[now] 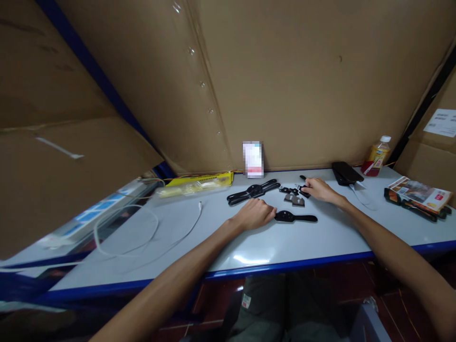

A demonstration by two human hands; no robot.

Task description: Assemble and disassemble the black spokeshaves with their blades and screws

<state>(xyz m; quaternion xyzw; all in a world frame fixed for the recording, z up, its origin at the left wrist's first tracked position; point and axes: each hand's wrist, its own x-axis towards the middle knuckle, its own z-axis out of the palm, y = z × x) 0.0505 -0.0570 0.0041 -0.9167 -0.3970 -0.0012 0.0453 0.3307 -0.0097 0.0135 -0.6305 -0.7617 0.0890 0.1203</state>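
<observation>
My left hand is closed around one handle of a black spokeshave body, which lies flat on the table near the front. Beyond it, several more black spokeshave bodies rest stacked together. My right hand is at a group of small parts, its fingers pinched at a dark piece that they mostly hide. Beside those fingers lie grey metal blades and small black clamp-like parts. A short black piece shows just behind the right fingertips.
A phone-like card with a blurred face leans on the cardboard wall. To the right are a black case, a drink bottle and packaged items. Leftward lie a yellow packet, a white cable and a power strip.
</observation>
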